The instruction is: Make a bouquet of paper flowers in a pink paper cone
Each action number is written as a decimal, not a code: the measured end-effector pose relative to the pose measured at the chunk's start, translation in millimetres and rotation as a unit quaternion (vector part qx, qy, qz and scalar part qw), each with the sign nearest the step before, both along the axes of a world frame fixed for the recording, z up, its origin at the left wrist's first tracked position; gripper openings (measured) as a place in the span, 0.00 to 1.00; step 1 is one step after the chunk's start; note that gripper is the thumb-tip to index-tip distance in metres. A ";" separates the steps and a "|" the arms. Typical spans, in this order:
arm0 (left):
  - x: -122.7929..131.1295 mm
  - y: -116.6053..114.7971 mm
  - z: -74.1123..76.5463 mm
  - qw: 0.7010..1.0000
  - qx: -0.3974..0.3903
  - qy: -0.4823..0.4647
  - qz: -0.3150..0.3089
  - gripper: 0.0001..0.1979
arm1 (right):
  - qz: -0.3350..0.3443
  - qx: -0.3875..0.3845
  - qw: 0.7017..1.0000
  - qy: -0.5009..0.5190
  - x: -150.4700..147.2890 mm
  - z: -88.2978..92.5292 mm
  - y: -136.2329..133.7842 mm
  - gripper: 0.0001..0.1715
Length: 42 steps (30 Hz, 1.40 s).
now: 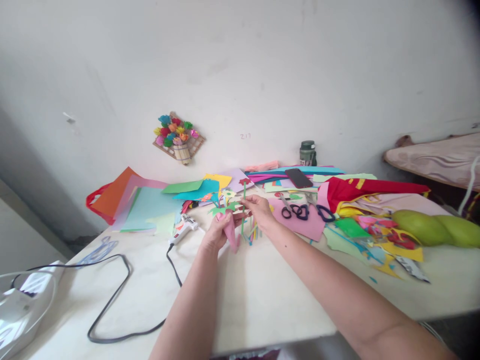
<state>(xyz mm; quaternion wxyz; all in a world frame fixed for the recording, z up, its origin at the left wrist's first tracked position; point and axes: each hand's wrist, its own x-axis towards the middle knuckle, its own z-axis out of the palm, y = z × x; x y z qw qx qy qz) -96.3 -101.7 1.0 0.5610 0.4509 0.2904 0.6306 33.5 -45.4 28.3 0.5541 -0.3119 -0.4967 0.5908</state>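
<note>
Small handwritten marking (245, 136), reading "217" or "Z17", on the pale wall (262, 75)

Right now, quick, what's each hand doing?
Left hand: closed, holding a pink piece.
Right hand: closed, pinching a red-topped green stem.

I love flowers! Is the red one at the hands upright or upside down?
Upright: the red flower tops its green stem, held by the right hand.

1 green bottle (308, 155) is standing near the wall (240, 75), 1 phone (299, 178) is lying before it, 1 flower ornament (177, 136) is hanging farther left, and 1 power strip (42, 280) is resting at far left.
</note>
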 end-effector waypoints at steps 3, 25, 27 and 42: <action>-0.9 0.0 -0.8 1.000 -0.011 -0.005 0.000 0.19 | -0.011 0.018 1.000 -0.010 6.2 2.4 4.1 0.10; 5.6 -1.4 2.5 0.999 -0.001 -0.032 -0.001 0.22 | 0.067 -0.009 0.998 -0.013 7.2 -1.8 9.2 0.07; 5.8 -0.7 1.5 1.000 -0.001 -0.024 -0.007 0.20 | 0.071 -0.013 0.997 -0.021 9.4 -1.3 10.4 0.06; 4.9 -1.8 1.1 1.000 -0.018 -0.008 -0.015 0.19 | 0.019 0.059 0.998 -0.026 14.5 0.6 14.4 0.11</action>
